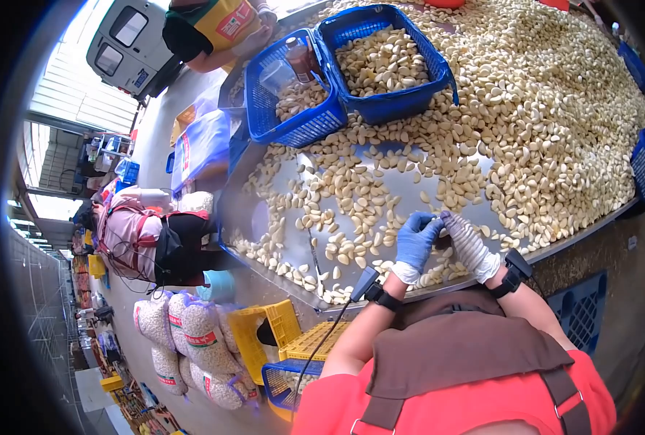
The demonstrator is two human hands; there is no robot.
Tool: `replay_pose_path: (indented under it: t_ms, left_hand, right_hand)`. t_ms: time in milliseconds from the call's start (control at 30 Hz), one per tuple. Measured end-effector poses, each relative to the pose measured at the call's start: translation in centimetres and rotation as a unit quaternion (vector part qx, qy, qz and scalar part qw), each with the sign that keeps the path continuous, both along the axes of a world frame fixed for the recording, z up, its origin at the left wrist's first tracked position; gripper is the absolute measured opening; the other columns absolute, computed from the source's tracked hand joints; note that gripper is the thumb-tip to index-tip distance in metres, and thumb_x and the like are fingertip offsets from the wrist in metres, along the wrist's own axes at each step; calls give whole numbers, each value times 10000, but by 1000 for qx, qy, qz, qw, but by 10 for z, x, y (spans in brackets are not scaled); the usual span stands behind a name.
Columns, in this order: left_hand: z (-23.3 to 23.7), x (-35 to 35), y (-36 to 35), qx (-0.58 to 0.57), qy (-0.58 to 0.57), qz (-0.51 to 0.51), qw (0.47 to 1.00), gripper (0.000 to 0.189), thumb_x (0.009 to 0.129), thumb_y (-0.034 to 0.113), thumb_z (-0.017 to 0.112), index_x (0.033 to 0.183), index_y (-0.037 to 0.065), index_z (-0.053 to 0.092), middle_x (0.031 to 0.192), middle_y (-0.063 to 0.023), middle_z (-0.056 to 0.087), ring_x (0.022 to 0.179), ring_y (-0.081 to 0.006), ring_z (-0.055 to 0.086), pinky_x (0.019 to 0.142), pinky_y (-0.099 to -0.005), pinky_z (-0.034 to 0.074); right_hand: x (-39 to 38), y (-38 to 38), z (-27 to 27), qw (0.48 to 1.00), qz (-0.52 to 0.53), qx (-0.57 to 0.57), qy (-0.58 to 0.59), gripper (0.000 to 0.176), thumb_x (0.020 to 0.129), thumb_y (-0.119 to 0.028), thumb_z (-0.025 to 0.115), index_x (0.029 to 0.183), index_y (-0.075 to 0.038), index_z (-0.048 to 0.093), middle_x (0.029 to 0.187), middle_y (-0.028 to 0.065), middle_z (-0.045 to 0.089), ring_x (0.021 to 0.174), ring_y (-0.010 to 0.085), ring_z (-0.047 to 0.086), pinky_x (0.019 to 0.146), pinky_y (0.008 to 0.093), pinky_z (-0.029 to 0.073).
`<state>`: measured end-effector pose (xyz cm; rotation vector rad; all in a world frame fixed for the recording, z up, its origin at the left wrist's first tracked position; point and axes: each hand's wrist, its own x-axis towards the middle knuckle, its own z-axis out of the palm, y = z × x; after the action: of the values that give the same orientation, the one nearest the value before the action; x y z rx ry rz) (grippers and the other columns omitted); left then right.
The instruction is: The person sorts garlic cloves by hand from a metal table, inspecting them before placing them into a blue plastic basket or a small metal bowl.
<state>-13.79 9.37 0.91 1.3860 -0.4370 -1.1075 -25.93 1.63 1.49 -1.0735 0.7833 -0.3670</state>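
Observation:
My left hand [417, 242], in a blue glove, is closed with its fingertips pinched together above the near edge of the metal table [282, 243]. Right beside it, my right hand [468, 241] wears a striped grey-and-white glove and also has its fingers drawn together. The fingertips of both hands meet; whatever lies between them is too small or hidden to make out. Loose peeled garlic cloves [351, 199] are scattered around the hands, and a deep heap of garlic cloves [554, 123] spreads to the right.
Two blue baskets [304, 125] with cloves stand at the back; one also holds a bottle [302, 61]. A co-worker [217, 36] stands beyond them, another person [137, 235] at left. Filled mesh sacks [192, 330] and yellow crates [282, 322] sit on the floor.

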Motion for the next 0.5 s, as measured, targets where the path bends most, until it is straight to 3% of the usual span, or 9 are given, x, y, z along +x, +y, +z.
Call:
replay_pose_path:
  t_ms: [100, 300, 367, 400, 433, 467, 500]
  left_hand:
    - [-2, 0, 1, -28, 23, 27, 999, 158, 886, 156, 695, 956, 34, 623, 804, -5, 635, 682, -63, 543, 620, -216, 449]
    - [22, 15, 3, 32, -19, -83, 996, 191, 909, 202, 668, 970, 26, 627, 787, -37, 637, 674, -98, 552, 633, -229, 460]
    - [27, 39, 13, 29, -301, -36, 952, 249, 924, 238, 623, 988, -3, 631, 784, -117, 661, 686, -216, 604, 659, -329, 488]
    - [22, 65, 21, 30, -352, 56, 934, 257, 926, 234, 601, 1017, -4, 630, 813, -149, 666, 720, -271, 623, 687, -366, 497]
    - [9, 92, 26, 29, -404, 152, 902, 268, 928, 231, 579, 1046, -5, 629, 843, -182, 672, 753, -326, 642, 715, -402, 505]
    - [-1, 114, 31, 27, -419, 175, 891, 268, 928, 231, 579, 1046, -5, 629, 843, -182, 672, 753, -326, 642, 715, -402, 505]
    - [-8, 137, 44, 139, -416, 175, 882, 285, 923, 238, 563, 1073, 4, 628, 888, -192, 675, 804, -344, 650, 738, -420, 508]
  right_hand:
    - [3, 2, -2, 999, -6, -34, 5, 311, 1007, -282, 494, 1110, -19, 624, 949, 10, 640, 871, 60, 553, 788, 237, 473]
    - [-1, -4, 1, 1000, -17, -1, 10, 327, 989, -329, 520, 976, -28, 647, 792, -16, 621, 693, 78, 553, 648, 232, 468]
    - [-8, -4, 37, 997, 1, 78, 19, 325, 970, -346, 540, 862, -53, 630, 715, -21, 593, 586, 97, 535, 568, 244, 446]
    - [-19, -11, 41, 995, 53, 62, 54, 340, 944, -366, 565, 800, -60, 601, 671, -2, 578, 559, 97, 540, 544, 253, 441]
    - [-38, -28, -1, 955, 218, -137, 147, 330, 899, -384, 598, 834, -63, 637, 676, 47, 625, 593, 158, 595, 568, 300, 466]
    - [-47, -31, 19, 881, 287, -320, 196, 370, 896, -435, 577, 798, -91, 673, 707, 58, 665, 601, 143, 629, 584, 276, 494]
    - [-39, -35, 66, 731, 475, -300, 388, 264, 869, -384, 583, 832, -152, 702, 790, 87, 699, 673, 221, 664, 618, 327, 518]
